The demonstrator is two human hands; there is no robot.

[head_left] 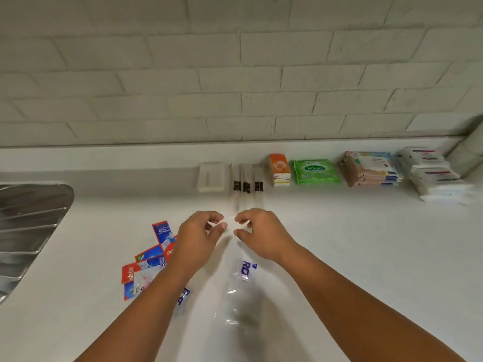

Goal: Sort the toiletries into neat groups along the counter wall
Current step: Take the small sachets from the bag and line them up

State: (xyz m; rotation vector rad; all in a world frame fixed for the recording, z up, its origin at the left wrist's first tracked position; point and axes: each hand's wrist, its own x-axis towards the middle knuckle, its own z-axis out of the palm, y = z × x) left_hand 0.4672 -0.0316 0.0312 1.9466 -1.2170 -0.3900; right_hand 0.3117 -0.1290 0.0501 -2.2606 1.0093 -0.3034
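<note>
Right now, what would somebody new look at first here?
Probably the left hand and right hand in the middle, which seem to pinch the top of a clear bag over the white counter. Next comes the bright green pack in the tidy row by the wall, right of centre. Then the red and blue sachets, scattered at lower left.

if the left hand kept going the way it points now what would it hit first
The left hand would likely meet the slim wrapped items with dark bands first, though its height over the counter is unclear.
</note>
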